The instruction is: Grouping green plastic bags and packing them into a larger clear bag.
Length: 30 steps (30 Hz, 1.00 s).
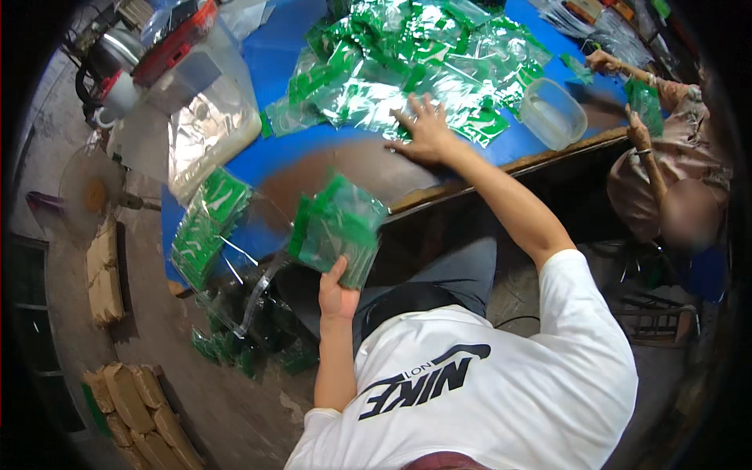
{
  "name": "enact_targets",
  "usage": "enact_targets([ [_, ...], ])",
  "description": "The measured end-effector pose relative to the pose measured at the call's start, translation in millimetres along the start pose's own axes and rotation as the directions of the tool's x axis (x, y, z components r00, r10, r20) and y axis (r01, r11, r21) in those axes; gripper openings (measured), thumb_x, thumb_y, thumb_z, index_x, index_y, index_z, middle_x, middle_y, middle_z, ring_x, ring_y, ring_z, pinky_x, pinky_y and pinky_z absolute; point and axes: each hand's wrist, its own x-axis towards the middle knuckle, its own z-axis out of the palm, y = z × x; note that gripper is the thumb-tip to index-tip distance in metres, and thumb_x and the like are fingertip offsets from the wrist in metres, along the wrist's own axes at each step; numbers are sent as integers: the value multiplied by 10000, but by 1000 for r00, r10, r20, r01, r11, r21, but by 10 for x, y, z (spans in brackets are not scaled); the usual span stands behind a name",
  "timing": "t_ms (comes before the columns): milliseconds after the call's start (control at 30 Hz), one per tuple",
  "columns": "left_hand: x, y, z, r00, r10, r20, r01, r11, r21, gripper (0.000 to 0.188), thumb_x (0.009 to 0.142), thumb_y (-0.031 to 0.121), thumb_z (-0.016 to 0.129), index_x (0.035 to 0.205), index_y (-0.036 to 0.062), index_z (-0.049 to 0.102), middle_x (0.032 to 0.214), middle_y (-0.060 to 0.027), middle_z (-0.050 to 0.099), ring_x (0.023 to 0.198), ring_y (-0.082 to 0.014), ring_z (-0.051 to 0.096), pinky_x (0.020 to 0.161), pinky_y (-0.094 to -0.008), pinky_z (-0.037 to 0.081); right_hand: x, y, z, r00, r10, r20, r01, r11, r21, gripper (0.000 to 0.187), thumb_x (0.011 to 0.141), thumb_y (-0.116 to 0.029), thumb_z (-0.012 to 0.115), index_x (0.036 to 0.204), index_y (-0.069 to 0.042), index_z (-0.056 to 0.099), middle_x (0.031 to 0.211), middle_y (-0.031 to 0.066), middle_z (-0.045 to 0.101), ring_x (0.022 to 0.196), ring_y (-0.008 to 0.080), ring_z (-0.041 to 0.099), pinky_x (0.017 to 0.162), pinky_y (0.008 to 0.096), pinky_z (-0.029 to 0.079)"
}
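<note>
My left hand (341, 291) grips a stack of green-and-clear plastic bags (338, 231) just off the table's front edge, its thumb lying over them. Farther off, my right hand (428, 131) is spread with its fingers apart, at the near edge of a big heap of loose plastic bags (415, 63). Its fingertips touch or hover just over the heap; I cannot tell which. Another bundle of green bags (211, 215) lies at the table's left corner, beside my left hand's stack.
A clear bin (211, 110) stands at the left of the blue table (274, 47). An empty clear tub (554, 113) sits at the right edge. There, another person (666, 149) handles green bags. Below left are a bag of green packets (258, 337), a fan (94, 184) and brown parcels (141, 407).
</note>
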Motion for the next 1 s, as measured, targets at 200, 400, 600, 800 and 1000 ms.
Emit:
enact_targets([
  [200,-261,256,-394,989,70,128,-58,993,-98,573,843,53,670,1387,35,493,1359,-140,574,1274,-337,527,1130,-508,379,-423,-651,-201,989,-94,114,98,995,-24,896,869,-767,440,1515,-150,374,1573,254,241,1453,506,163,1160,653,120],
  [400,-55,172,-201,988,143,55,-144,989,15,534,861,2,656,1372,68,515,1297,-79,595,1261,-276,530,1122,-479,385,-674,-996,-135,884,-457,-98,468,868,165,640,871,-451,642,1213,78,528,1400,292,456,1372,475,352,1144,538,292],
  [600,-95,39,19,997,74,-22,-74,997,-14,536,888,2,657,1391,40,479,1335,-96,570,1257,-275,535,1124,-476,394,-941,-1073,-361,782,-618,-80,548,619,562,289,810,-75,673,1083,-17,596,1000,144,637,960,341,611,871,458,484],
  [800,-19,15,16,995,-62,77,69,993,-95,530,874,-11,651,1377,46,495,1333,-89,574,1250,-273,542,1126,-476,394,-745,-27,-162,978,-38,-206,34,999,-27,669,924,-510,568,1294,48,549,1414,337,423,1364,489,341,1142,578,237],
  [1000,46,-117,139,1000,-12,28,11,1000,20,464,875,-6,651,1324,23,535,1284,-87,606,1211,-260,573,1098,-456,425,-1076,-944,-434,829,-558,21,476,725,498,354,921,-233,630,1183,4,604,1219,206,572,1116,378,569,936,423,478],
])
